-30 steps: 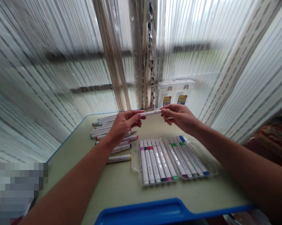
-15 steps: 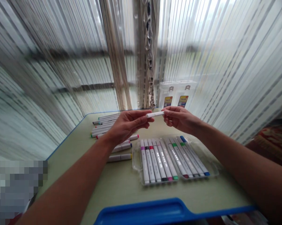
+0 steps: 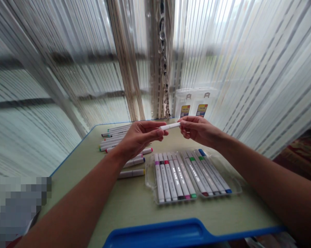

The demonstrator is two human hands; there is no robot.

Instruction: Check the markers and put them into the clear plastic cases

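Holding one end of white marker [image 3: 170,126] in left hand [image 3: 146,134], thumb against fingers. Pinching other end in right hand [image 3: 197,128], between thumb and fingertips. Held up over table [image 3: 129,206], between the hands, slightly tilted in view, higher at right hand. Can't tell any writing on its barrel.

Just nearer than the hands: open clear case [image 3: 150,181], flat on table, with case markers [image 3: 178,175] side by side in two groups. Bands in purple, black, red on left group; green on right group. Near ends in black, magenta, green, dark red, grey, blue. Printed lettering along several barrels, too blurred to read.

Left of case and partly behind left hand and forearm: loose markers [image 3: 116,139], roughly in rows, ends in red, green, blue, yellow. Near edge of table: blue tray [image 3: 158,234].

Past right hand, by far edge: two clear boxes [image 3: 205,99], upright side by side. One label [image 3: 185,110] on each, yellow top, red corner, darker bottom; text too small to read. Behind: striped string curtain [image 3: 222,51], bead strand [image 3: 163,51] hanging near middle.
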